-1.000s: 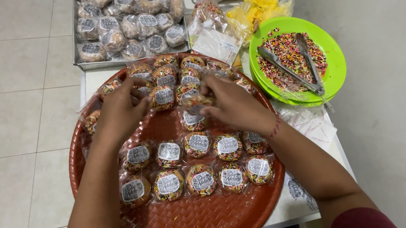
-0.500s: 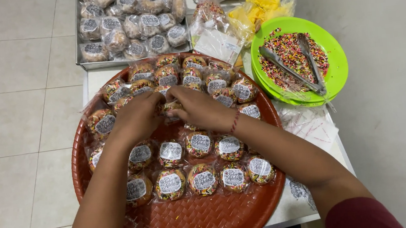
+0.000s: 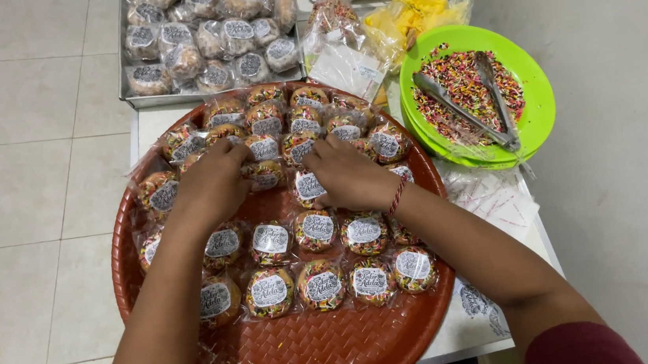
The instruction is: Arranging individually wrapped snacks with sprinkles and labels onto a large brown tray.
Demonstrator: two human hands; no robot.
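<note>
A round red woven tray (image 3: 301,354) holds several clear-wrapped sprinkle-coated donuts (image 3: 323,283), each with a round white label, lined up in rows. My left hand (image 3: 210,187) rests palm down on the packets left of the tray's middle, fingers curled over one. My right hand (image 3: 349,175), with a red thread on its wrist, lies on the packets just right of centre, its fingertips at a wrapped donut (image 3: 307,185). The two hands almost meet. What sits under each palm is hidden.
A metal tray (image 3: 143,100) of more wrapped donuts stands behind the red one. At the right, stacked green plates (image 3: 539,98) hold coloured sprinkles and metal tongs (image 3: 466,111). Plastic bags, one with yellow contents (image 3: 412,9), lie at the back. Tiled floor lies to the left.
Both hands have come in from the tray's far sides toward its middle and drawn a little nearer to me. Packets at the back of the tray are now uncovered.
</note>
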